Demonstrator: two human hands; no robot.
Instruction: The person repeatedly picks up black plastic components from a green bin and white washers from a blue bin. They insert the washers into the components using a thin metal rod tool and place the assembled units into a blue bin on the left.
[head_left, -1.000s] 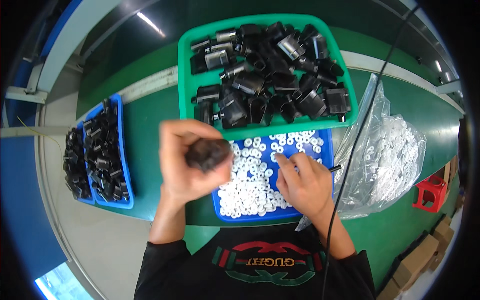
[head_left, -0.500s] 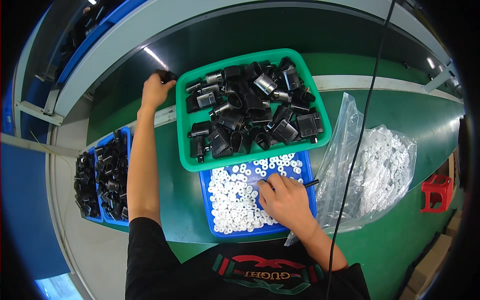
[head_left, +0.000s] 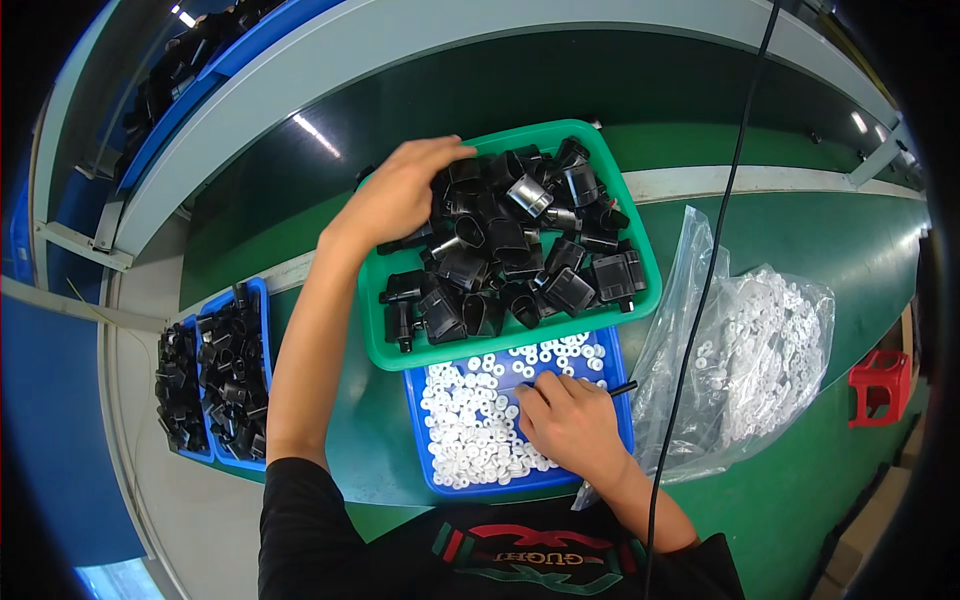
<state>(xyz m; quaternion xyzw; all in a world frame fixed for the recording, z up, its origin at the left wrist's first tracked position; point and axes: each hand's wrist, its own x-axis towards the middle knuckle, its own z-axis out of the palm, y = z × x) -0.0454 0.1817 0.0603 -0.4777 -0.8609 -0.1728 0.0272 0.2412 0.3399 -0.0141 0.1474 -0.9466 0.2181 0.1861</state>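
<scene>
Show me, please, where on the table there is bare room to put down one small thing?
Bare table lies beyond the clear bag, and left of the blue tray of white rings, up to the left forearm. Crowded: the green tray, heaped with black parts, and the ring tray, with the right hand over it.
</scene>
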